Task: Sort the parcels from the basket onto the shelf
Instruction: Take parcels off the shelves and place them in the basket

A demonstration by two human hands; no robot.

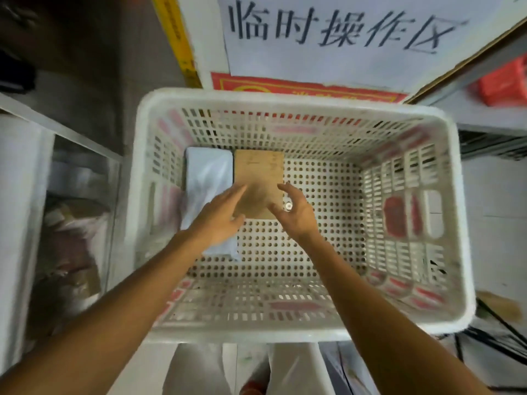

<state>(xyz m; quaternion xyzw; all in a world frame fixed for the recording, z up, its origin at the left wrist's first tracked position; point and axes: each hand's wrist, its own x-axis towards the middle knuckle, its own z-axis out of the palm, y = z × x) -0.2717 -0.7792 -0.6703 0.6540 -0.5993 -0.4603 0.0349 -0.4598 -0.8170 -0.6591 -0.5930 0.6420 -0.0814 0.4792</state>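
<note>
Down in the white slotted basket (285, 99), a flat brown cardboard parcel (258, 172) lay on the basket floor at the far left, touching a white plastic-wrapped parcel (208, 178) on its left side. Both hands reached over the brown parcel's near end: the left hand (221, 218) with fingers straight across its left edge, the right hand (296, 212) with thumb and fingers spread in a loose curve at its right corner, gripping nothing. Blur hid whether either hand touched it.
</note>
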